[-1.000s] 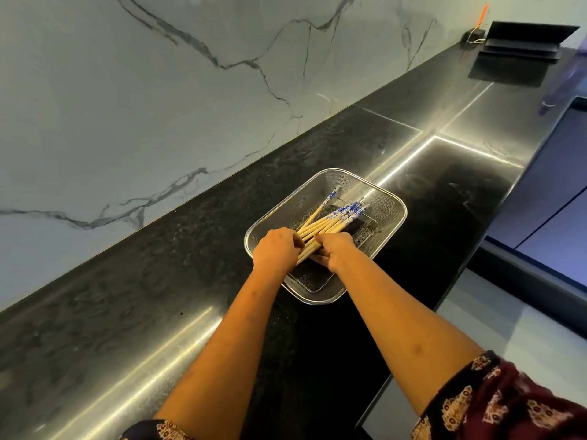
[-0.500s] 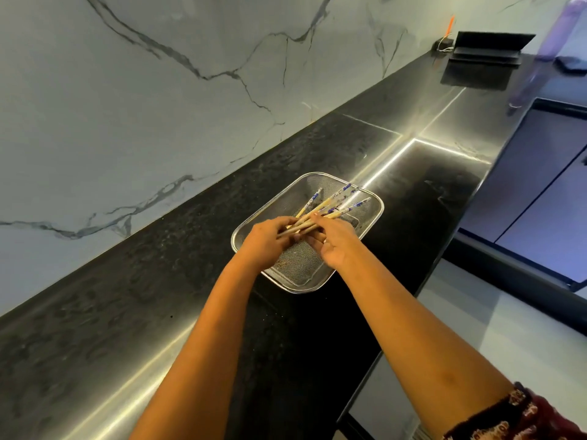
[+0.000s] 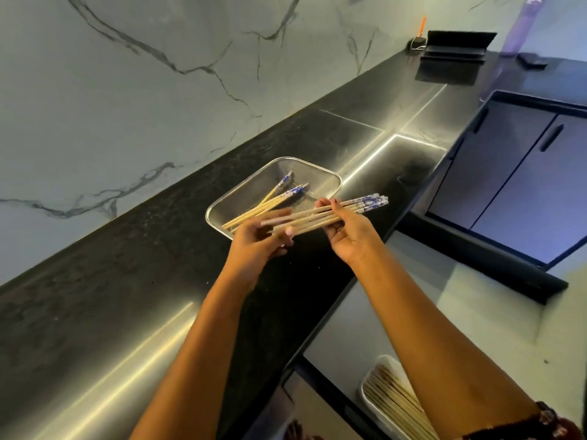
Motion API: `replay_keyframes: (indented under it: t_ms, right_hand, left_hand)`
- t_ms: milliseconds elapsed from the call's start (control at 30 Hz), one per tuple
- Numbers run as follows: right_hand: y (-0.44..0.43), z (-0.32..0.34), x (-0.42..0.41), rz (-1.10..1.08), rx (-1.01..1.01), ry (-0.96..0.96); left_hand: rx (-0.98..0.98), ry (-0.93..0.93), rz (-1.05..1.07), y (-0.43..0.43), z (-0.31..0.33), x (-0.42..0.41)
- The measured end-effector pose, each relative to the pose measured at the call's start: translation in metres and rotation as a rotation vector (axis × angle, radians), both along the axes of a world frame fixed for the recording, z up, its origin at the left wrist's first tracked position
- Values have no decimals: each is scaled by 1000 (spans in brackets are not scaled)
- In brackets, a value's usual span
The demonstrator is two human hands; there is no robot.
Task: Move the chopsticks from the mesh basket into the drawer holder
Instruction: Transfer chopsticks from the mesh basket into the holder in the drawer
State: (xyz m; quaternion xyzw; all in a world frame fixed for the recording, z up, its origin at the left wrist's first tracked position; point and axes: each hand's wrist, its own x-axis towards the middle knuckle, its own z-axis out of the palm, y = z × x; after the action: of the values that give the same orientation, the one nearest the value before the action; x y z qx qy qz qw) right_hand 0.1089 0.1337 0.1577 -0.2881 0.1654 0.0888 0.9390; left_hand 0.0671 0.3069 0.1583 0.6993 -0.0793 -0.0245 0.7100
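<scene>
Landmark: I take the mesh basket (image 3: 246, 187) as my reference; it sits on the black counter (image 3: 127, 281), near the counter's front edge.
Held bundle: a bundle of chopsticks (image 3: 324, 214) is in the air over the basket's near right corner. It lies roughly level, and its blue-patterned ends stick out past the basket's right side.
Left hand: my view shows the left hand (image 3: 254, 239) just in front of the basket's near edge, thumb and fingers pinching the plain ends of the bundle.
Right hand: the right hand (image 3: 349, 236) is at the basket's near right corner, palm turned up, fingers curled round the middle of the bundle.
Left in the basket: a few loose chopsticks (image 3: 273, 200) lie inside on the mesh floor, blue ends toward the basket's far side. I cannot count them surely.
Drawer holder: a white drawer holder (image 3: 368, 395) shows well in front of and below the basket, past the counter's front edge and partly hidden behind the right forearm. Pale sticks (image 3: 394, 400) lie in it side by side.
Behind the basket: the marble wall (image 3: 127, 106) rises just beyond the counter.
Far right of the basket: a black stand (image 3: 454, 46) and a purple bottle (image 3: 521, 27) stand at the counter's far end, well apart from the basket.
</scene>
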Motion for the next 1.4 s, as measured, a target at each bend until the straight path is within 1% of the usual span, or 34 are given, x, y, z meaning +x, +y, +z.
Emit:
replay_keyframes:
  t_ms: [33,67,100,133,167,233,300,400,467,533,633,700,767,867,1000,1167,1267,1400]
  right_hand:
    - [-6,3,-9,-20,26,1]
    - [-10,5,-18,-41,48,2]
    - [-15,7,-28,-61,61,2]
    - [-19,9,-39,-73,58,-5]
    - [-22,8,-51,-78,44,-12]
    - [-26,4,-76,-59,13,-15]
    - [-29,-4,-105,1,-9,-4]
    - [-37,-18,-142,69,-57,26]
    - [-46,-27,-162,66,-85,25]
    - [-61,-37,-180,45,-110,61]
    - [-93,-53,-199,-75,-100,192]
    - [-120,-63,-206,-158,-112,236]
    - [-138,-71,-211,-180,-180,253]
    - [-138,-79,-220,-161,-272,284]
    - [-130,-84,-230,-138,-255,270]
    - [-142,-96,-240,-124,-276,304]
    - [-142,-98,-242,-78,-237,281]
    - [-147,-97,-244,-52,-251,267]
  left_hand:
    - [-200,33,80,-10,-5,-14]
    - [-354,70,157,-21,-11,-25]
    - [-458,109,213,-35,-18,-38]
    - [-506,144,240,-50,-24,-49]
    - [-510,173,237,-66,-28,-61]
    - [-495,215,179,-93,-32,-80]
    - [-562,240,128,-114,-31,-95]
    - [-704,313,238,-132,-27,-111]
    - [-770,362,314,-140,-32,-122]
    - [-820,389,344,-143,-40,-136]
    - [-860,417,359,-139,-51,-149]
    - [-881,439,358,-134,-57,-154]
    - [-875,458,352,-132,-62,-158]
    - [-816,487,297,-137,-68,-165]
    - [-707,485,251,-149,-72,-171]
    - [-692,469,219,-152,-67,-170]
    - [-678,481,208,-162,-68,-174]
    - [-703,496,214,-162,-68,-173]
